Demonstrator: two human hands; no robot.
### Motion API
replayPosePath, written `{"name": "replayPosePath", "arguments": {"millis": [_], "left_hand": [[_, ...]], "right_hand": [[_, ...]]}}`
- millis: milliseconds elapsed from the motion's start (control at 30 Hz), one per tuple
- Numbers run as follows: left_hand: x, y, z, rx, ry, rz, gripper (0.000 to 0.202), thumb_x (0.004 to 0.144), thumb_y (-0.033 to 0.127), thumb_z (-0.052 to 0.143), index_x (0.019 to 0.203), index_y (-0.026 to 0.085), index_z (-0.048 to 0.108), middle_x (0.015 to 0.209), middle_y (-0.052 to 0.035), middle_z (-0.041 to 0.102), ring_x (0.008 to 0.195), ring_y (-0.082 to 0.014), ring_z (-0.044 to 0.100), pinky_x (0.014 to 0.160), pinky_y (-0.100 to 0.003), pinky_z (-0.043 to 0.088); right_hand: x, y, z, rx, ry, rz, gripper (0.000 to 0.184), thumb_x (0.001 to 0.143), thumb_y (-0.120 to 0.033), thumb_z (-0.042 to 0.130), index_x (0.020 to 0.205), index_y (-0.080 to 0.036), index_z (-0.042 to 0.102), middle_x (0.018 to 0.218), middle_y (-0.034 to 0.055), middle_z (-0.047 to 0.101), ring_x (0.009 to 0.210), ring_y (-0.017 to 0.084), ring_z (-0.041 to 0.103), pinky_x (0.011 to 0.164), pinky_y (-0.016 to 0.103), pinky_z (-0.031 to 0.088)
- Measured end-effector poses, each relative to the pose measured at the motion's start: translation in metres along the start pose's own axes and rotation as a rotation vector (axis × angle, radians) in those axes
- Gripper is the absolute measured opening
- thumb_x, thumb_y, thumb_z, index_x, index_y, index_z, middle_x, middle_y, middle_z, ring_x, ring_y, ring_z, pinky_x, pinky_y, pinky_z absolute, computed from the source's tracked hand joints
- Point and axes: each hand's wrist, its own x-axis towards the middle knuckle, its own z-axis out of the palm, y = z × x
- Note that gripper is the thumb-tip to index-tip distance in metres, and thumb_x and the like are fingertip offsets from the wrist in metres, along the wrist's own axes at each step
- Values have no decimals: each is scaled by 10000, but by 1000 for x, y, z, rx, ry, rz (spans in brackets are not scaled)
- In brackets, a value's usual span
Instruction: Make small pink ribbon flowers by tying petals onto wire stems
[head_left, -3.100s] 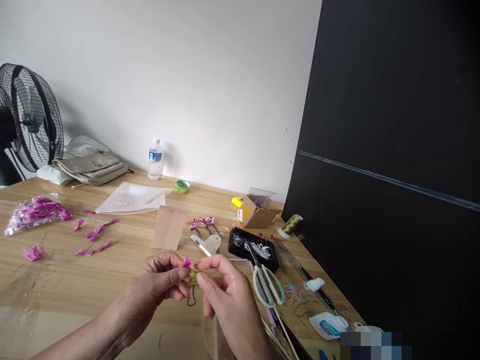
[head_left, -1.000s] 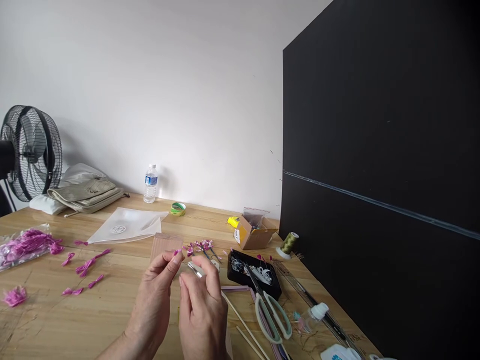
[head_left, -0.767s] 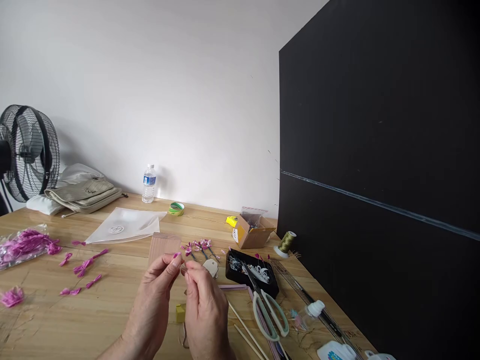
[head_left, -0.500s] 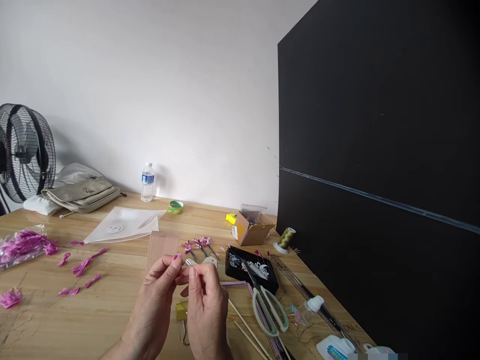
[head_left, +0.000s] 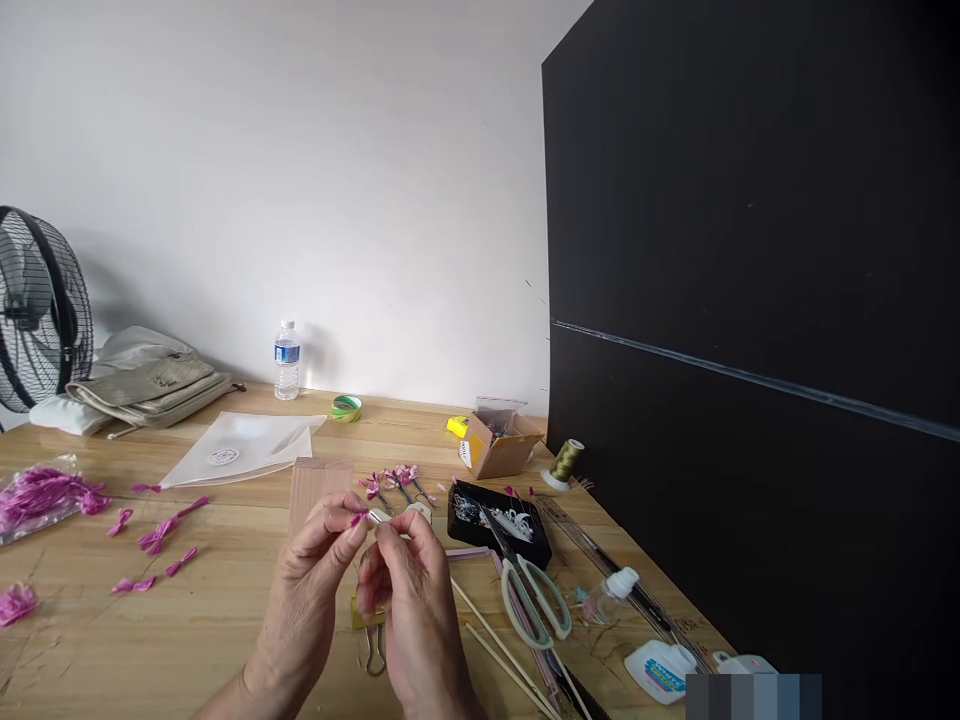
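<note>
Two hands meet above the near edge of the wooden table (head_left: pixel 225 620), fingertips drawn together around a tiny pink flower piece (head_left: pixel 357 519). The left hand (head_left: pixel 315 580) pinches that pink bit between thumb and forefinger, its other fingers loosely curled. The right hand (head_left: pixel 409 590) is closed to a pinch as well, thumb and forefinger pressed together just beside the pink piece; whether it grips a wire or thread there is too fine to tell. The pink piece sits in the air between both sets of fingertips, in front of an upright tan card (head_left: pixel 319 487).

Below the hands a yellow binder clip (head_left: pixel 365 617) lies on the table. Just right of them lie thin wooden sticks (head_left: pixel 495 650) and pale green scissors (head_left: pixel 534 600). A black tray (head_left: pixel 469 527) holds white and silvery small parts, with pink-tipped pins along its far rim. Behind it an open cardboard box (head_left: pixel 499 455) stands with a clear bag showing inside. A spool of gold thread (head_left: pixel 564 462) stands near the black panel (head_left: pixel 750 300).

Finished pink flowers (head_left: pixel 394 482) lie in a row beyond the card. Far left, a clear bag (head_left: pixel 41 492) holds pink material, with loose pink scraps (head_left: pixel 157 535) scattered near it. A water bottle (head_left: pixel 286 346) stands by the wall.
</note>
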Motion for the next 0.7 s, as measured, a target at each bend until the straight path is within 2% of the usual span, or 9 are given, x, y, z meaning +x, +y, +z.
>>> {"name": "replayPosePath", "arguments": {"millis": [67, 200, 333, 433, 567, 700], "left_hand": [[4, -1, -6, 95, -92, 93, 138, 751, 282, 685, 626, 225, 685, 822, 1, 600, 829, -169, 527, 774, -253, 400], [10, 5, -13, 241, -320, 270, 143, 803, 209, 626, 677, 243, 684, 761, -11, 609, 801, -185, 530, 763, -282, 405], [12, 14, -12, 286, -467, 310, 145, 818, 243, 611, 699, 247, 692, 689, -19, 582, 716, -187, 532, 679, -294, 426], [11, 19, -10, 295, -511, 281, 168, 811, 300, 614, 675, 240, 691, 634, -16, 542, 645, -178, 508, 611, -289, 421], [9, 21, -8, 305, -503, 239, 225, 789, 347, 630, 608, 221, 675, 575, -3, 491, 591, -165, 458, 559, -275, 387], [4, 16, -6, 246, -458, 83, 247, 772, 322, 652, 555, 205, 635, 561, 17, 476, 575, -144, 424, 549, -252, 353]], "right_hand": [[-2, -6, 0, 13, -26, 73, 310, 683, -412, 640, 649, -193, 424, 403, -110, 451, 318, 15, 329, 326, 125, 260], [0, -16, -5, 19, -133, 265, 272, 612, -342, 654, 623, -198, 424, 374, -114, 443, 277, 6, 295, 297, 128, 197], [5, -26, -15, -6, -289, 445, 227, 568, -280, 654, 629, -203, 449, 336, -121, 422, 252, 6, 240, 278, 137, 131], [10, -34, -22, -39, -410, 545, 210, 550, -247, 658, 615, -199, 465, 314, -126, 402, 240, -1, 190, 272, 151, 95], [16, -43, -29, -94, -584, 665, 234, 553, -236, 674, 584, -196, 445, 329, -128, 387, 249, -9, 176, 284, 159, 63], [24, -45, -32, -227, -641, 697, 251, 556, -224, 666, 583, -197, 418, 381, -133, 357, 287, -6, 196, 306, 155, 64]]}}
